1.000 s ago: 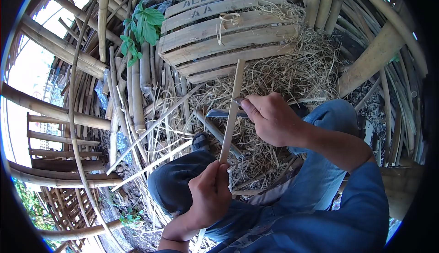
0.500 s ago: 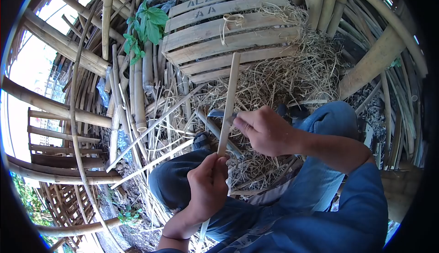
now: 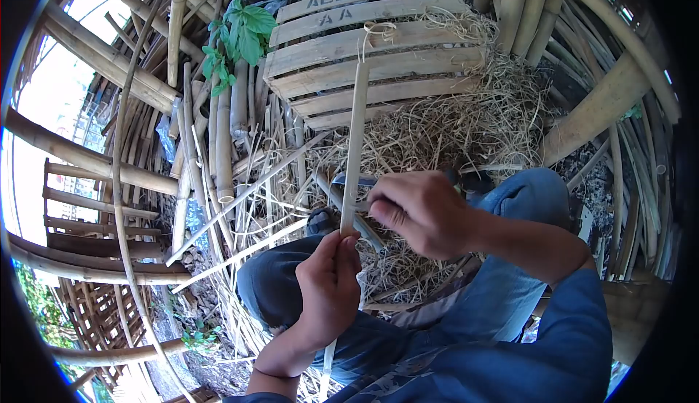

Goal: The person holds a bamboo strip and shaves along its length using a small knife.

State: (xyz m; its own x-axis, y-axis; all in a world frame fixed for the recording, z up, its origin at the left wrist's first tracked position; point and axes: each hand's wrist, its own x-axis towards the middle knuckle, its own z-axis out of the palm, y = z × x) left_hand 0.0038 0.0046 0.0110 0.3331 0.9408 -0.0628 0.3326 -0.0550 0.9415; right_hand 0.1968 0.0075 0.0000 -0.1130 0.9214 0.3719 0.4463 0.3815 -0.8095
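My left hand (image 3: 329,286) is closed around the lower part of a pale bamboo strip (image 3: 354,133), which stands nearly upright in view and runs out below the fist. To the right of the strip, my right hand (image 3: 416,210) is closed on a knife (image 3: 365,181). Its bluish blade crosses at the strip, partly behind it; the handle is mostly hidden by my fingers. Both hands are above and between my bent knees.
A slatted wooden crate (image 3: 371,61) with stencilled letters lies ahead. Curly bamboo shavings (image 3: 466,126) heap beside it and below my hands. Split strips and bamboo poles (image 3: 222,148) lie to the left, near a green leafy plant (image 3: 244,32). A thick bamboo post (image 3: 597,108) slants at right.
My right hand has moved slightly down and right, nearer to my left fist. The bamboo strip's top has tilted left and a little higher in view, while my left hand has barely shifted.
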